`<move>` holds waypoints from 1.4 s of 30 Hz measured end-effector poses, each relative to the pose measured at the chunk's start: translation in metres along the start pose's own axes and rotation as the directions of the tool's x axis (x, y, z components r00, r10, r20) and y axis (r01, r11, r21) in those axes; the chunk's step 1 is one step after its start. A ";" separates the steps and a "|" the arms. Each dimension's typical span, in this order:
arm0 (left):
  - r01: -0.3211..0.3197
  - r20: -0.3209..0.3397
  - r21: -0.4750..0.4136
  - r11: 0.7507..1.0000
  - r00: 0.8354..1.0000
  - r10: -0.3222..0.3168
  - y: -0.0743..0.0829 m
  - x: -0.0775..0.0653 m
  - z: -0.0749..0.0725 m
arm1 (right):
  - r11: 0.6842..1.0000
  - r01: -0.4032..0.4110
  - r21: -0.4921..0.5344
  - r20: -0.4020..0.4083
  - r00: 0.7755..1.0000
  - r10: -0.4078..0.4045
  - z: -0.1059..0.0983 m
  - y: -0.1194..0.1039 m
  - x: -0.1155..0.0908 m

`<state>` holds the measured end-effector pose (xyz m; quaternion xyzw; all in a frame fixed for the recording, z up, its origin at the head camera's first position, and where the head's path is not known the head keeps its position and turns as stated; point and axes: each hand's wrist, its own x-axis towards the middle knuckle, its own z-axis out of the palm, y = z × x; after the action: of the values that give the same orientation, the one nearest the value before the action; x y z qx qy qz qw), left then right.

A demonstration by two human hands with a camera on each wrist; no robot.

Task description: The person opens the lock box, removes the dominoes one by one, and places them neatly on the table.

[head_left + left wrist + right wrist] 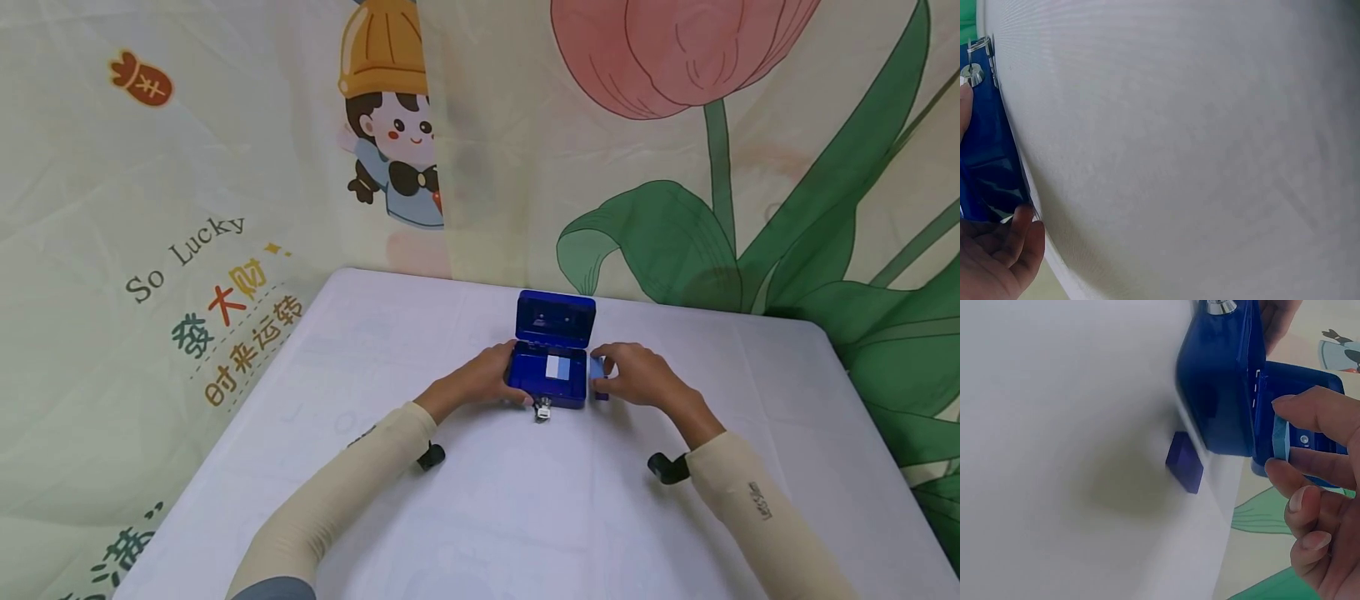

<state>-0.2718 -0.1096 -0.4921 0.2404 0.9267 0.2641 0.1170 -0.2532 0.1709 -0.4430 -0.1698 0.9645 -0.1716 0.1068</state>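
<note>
A dark blue cash box (527,367) stands on the table with its lid (555,321) raised. Keys (542,410) hang from the lock on its front. White and light blue flat pieces (562,367) lie inside it. My left hand (486,375) grips the box's left side, thumb at the front near the lock and fingers at the back corner. Just right of the box, my right hand (636,377) pinches a light blue flat block (1280,439) between thumb and fingers. Below that, a purple block (1185,462) rests on the table beside the box.
White cloth covers the table (487,517). Behind its back edge hangs a printed backdrop (495,150) with a tulip and a cartoon figure. Black wrist cameras (667,468) stick out from both sleeves, low over the table.
</note>
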 end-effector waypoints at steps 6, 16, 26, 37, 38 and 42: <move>-0.007 -0.003 -0.016 1.000 1.000 0.007 0.001 0.001 -0.001 | 1.000 -0.009 0.019 -0.002 1.000 0.009 0.000 0.008 -0.001; 0.001 0.000 -0.019 1.000 1.000 -0.001 -0.001 0.001 0.003 | 0.998 -0.047 0.034 0.021 0.999 0.046 0.005 0.017 -0.004; -0.001 -0.007 -0.012 1.000 1.000 0.001 -0.001 0.002 0.003 | 0.997 -0.079 0.019 0.049 0.996 0.078 0.007 0.027 -0.004; -0.005 -0.006 -0.011 1.000 1.000 0.004 -0.001 0.003 0.002 | 0.995 -0.096 0.020 0.076 0.993 0.095 0.008 0.034 -0.004; -0.006 -0.007 -0.014 1.000 1.000 0.006 -0.001 0.002 0.002 | 0.995 -0.097 0.019 0.078 0.992 0.095 0.008 0.035 -0.004; -0.003 -0.007 -0.013 1.000 1.000 0.003 -0.001 0.002 0.002 | 0.995 -0.095 0.013 0.080 0.992 0.094 0.011 0.039 -0.003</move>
<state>-0.2732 -0.1084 -0.4942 0.2400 0.9251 0.2710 0.1147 -0.2587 0.2027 -0.4673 -0.1298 0.9650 -0.1673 0.1546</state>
